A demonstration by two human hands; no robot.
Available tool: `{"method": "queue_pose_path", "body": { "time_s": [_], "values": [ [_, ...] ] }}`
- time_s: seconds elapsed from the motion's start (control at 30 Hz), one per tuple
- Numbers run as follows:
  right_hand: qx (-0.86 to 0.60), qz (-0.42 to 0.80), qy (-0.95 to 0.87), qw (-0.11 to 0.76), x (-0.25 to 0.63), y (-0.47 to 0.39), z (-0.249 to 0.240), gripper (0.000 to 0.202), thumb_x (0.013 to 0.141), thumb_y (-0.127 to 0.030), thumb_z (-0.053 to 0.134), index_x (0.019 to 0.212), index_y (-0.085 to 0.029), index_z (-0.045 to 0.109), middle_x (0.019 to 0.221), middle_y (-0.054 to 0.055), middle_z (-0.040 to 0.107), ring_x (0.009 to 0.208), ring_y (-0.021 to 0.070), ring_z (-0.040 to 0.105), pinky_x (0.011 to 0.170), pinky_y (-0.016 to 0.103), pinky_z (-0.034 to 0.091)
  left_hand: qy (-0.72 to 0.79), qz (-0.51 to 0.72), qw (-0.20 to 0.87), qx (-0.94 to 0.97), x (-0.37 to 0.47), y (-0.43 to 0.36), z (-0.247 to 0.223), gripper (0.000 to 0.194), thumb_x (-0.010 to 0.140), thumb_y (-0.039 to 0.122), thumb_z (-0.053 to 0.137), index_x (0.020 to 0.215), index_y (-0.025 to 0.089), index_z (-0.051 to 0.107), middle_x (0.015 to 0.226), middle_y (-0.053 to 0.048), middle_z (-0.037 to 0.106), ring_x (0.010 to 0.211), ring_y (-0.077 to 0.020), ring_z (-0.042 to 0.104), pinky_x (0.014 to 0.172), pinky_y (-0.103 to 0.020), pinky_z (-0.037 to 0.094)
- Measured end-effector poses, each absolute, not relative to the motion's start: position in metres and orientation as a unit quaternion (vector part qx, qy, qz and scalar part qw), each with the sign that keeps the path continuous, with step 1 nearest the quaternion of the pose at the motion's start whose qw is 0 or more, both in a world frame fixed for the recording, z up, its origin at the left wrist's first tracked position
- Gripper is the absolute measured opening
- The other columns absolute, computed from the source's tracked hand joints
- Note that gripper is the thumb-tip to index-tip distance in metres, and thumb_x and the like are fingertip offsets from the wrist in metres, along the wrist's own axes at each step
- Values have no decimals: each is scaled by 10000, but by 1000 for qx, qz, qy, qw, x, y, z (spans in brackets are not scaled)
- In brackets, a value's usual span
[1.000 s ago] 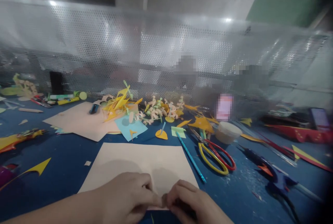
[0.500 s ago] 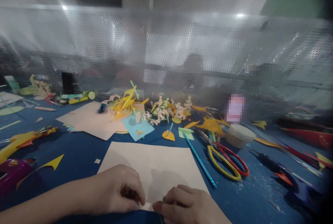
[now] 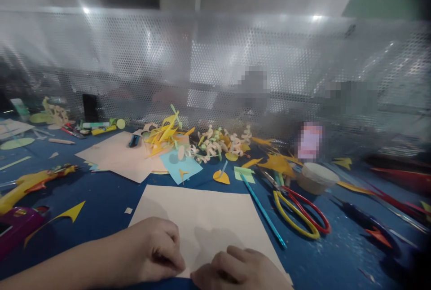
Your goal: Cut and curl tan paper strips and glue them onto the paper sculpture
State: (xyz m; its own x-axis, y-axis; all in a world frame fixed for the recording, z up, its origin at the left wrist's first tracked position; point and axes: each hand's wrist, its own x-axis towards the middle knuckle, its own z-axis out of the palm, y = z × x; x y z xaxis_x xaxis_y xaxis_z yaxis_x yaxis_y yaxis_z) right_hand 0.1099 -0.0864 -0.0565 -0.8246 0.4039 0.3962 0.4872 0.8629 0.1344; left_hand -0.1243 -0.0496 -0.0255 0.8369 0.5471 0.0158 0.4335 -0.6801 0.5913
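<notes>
A pale, off-white sheet of paper [image 3: 210,213] lies on the blue table before me. My left hand [image 3: 155,252] is closed at its near edge, thumb and curled fingers pressed together on the paper. Just to the right, my right hand [image 3: 240,268] pinches the same edge, its fingers bent. Only a small gap separates the fingertips of the two hands. The part of the edge inside my fingers is hidden. A blue pencil [image 3: 264,209] lies along the sheet's right side, with red-and-yellow-handled scissors [image 3: 296,209] beyond it.
At left are a yellow glue gun [image 3: 37,182], a purple tool [image 3: 22,227] and a yellow paper scrap [image 3: 72,213]. Behind the sheet lie other papers [image 3: 117,155], yellow offcuts [image 3: 164,133] and curled paper pieces [image 3: 215,142]. A round tub [image 3: 318,178] and a dark blue glue gun [image 3: 370,222] are at right.
My view has turned slightly left, so the table things appear shifted right. Both hands have slid a little left and nearer along the sheet's near edge, still closed on it.
</notes>
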Motion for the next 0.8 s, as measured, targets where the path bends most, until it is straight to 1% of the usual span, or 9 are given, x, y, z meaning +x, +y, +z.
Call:
{"method": "queue_pose_path", "body": {
  "time_s": [0.07, 0.2, 0.3, 0.37, 0.47, 0.57, 0.7, 0.8],
  "values": [
    [-243, -108, -948, 175, 108, -84, -59, 204, 912, -337, 373, 1024, -290, 537, 676, -52, 608, 498, 118, 520, 412, 228, 350, 273, 86, 292, 912, -125, -51, -25, 175, 770, 198, 550, 844, 213, 708, 741, -19, 587, 552, -71, 501, 477, -138, 358],
    [-223, -77, -961, 146, 103, -81, -57, 205, 920, -320, 374, 1070, -268, 504, 748, -45, 612, 573, 97, 532, 486, 210, 375, 273, 78, 288, 915, -125, -54, -19, 160, 765, 185, 564, 839, 215, 702, 758, -20, 600, 596, -85, 533, 511, -142, 384],
    [-216, -53, -966, 130, 99, -79, -53, 208, 921, -342, 371, 1068, -259, 492, 731, -47, 595, 581, 85, 529, 523, 201, 381, 281, 71, 293, 911, -124, -55, -12, 124, 743, 148, 581, 785, 188, 690, 734, -25, 608, 655, -112, 561, 578, -161, 412],
    [-215, -46, -968, 121, 97, -78, -50, 197, 919, -336, 379, 1058, -251, 489, 721, -47, 590, 579, 83, 528, 521, 202, 373, 298, 51, 308, 902, -126, -55, -6, 112, 711, 109, 597, 756, 181, 671, 706, -10, 603, 673, -121, 565, 604, -171, 418],
    [-199, -39, -973, 107, 95, -76, -46, 222, 922, -319, 371, 1111, -235, 453, 718, -45, 594, 562, 82, 525, 503, 205, 363, 338, 10, 355, 871, -133, -53, 4, 132, 682, 97, 603, 754, 192, 659, 678, 25, 576, 623, -102, 541, 562, -158, 410],
    [-194, -38, -975, 97, 93, -75, -44, 260, 916, -330, 376, 1156, -242, 424, 712, -49, 606, 547, 89, 532, 486, 212, 362, 360, -13, 406, 840, -140, -51, 9, 163, 680, 93, 573, 767, 192, 669, 655, 34, 554, 592, -93, 524, 533, -148, 405],
    [-212, -40, -972, 90, 88, -76, -41, 249, 877, -347, 446, 1114, -276, 464, 700, -58, 622, 537, 95, 555, 462, 210, 361, 354, -21, 427, 832, -148, -47, 11, 207, 666, 84, 548, 776, 197, 681, 626, 38, 549, 582, -96, 516, 545, -159, 407],
    [-221, -27, -971, 83, 84, -76, -37, 296, 840, -343, 495, 1129, -282, 471, 680, -51, 632, 518, 101, 565, 444, 210, 367, 358, -28, 440, 823, -151, -44, 11, 199, 652, 91, 562, 767, 197, 683, 609, 43, 537, 572, -95, 511, 528, -154, 396]
  ]
}}
